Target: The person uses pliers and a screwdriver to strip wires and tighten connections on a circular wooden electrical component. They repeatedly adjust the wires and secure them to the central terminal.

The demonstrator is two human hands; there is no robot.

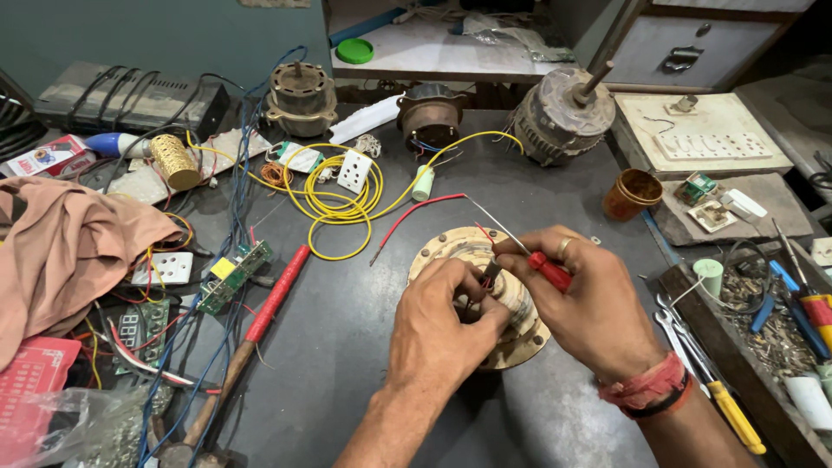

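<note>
Head view, hands: both low in the middle, close together over one round metal thing.
Left hand (442, 325): curled almost shut, fingers (468, 282) pinching small wires on top of the fan motor; exact wire hidden by the fingers.
Right hand (589, 303): closed around a small red-handled screwdriver (549, 270), thin metal tip pointing up and left, far from the body.
Right wrist: red thread band (646, 386) and a dark band beside it.
Fan motor (485, 290): round, tan and dusty, flat on the dark table (347, 347), partly hidden under both hands, middle of the scene and near.
Red wire (416, 212): running from the fan motor up and to the left, lying on the table.
Yellow wire (342, 204): looped in a pile, farther off and left of the hands.
Old motors (563, 117): three in a row at the far side, the biggest on the right with a shaft sticking up.
White sockets (354, 171): one by the yellow wire, another far left near the cloth.
Pink cloth (61, 247): bunched up at the left edge.
Hammer (251, 338): red grip, wooden handle, lying slantwise left of the hands.
Green circuit board (232, 276): just left of the hammer's grip.
Brown cup (633, 192): right of the hands, farther away.
Tool tray (763, 338): right edge, full of screwdrivers, spanners and bits.
</note>
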